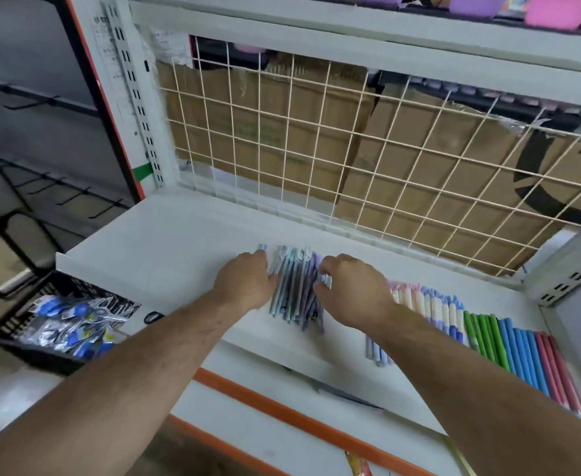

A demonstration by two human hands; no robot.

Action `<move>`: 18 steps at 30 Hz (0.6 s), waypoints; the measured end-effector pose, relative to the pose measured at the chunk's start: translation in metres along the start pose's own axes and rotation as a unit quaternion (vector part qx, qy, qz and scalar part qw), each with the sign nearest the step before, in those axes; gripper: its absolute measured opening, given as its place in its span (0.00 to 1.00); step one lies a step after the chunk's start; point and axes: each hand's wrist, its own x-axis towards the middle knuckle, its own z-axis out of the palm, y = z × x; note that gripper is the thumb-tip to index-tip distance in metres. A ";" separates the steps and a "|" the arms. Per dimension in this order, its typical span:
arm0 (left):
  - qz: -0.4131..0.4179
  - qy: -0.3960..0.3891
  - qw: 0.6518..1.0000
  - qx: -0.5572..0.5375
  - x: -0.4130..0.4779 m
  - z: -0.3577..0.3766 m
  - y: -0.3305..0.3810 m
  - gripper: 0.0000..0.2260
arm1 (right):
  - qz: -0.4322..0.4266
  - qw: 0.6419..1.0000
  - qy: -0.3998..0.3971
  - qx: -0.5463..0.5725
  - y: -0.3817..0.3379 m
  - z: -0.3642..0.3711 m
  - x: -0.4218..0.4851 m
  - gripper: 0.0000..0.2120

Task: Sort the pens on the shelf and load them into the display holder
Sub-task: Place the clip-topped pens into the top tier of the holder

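While both bare forearms reach over the front edge of the white shelf (165,235), the hands meet at a bunch of pens (295,290) lying about midway along it, tips toward the back edge and ends close to the front edge. The pens in this bunch are grey, pale blue and lilac, packed side by side and a little fanned. The left hand (247,280) sits against the bunch's left side with its fingers bent down onto the pens; their tips are hidden, so whether they grip cannot be told. The right hand (354,290) is at the bunch's right side, its fingers (326,269) curled around a few pale pens there. Toward the right edge lies a row of pens (488,334) grouped by colour: pink and cream, blue and white, green, blue, then pink. A wire grid (316,149) backs the shelf, with cardboard behind it. Beyond the left edge stands a black basket (14,324) of packets.
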 end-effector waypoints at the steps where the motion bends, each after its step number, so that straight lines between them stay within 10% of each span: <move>1: -0.004 -0.005 1.000 -0.004 0.002 0.002 -0.001 0.19 | 0.000 1.000 -0.003 -0.002 -0.001 0.002 0.002 0.12; 18: -0.092 -0.097 0.991 -0.029 0.019 0.006 0.003 0.05 | 0.008 1.000 -0.010 0.019 -0.006 0.010 0.019 0.08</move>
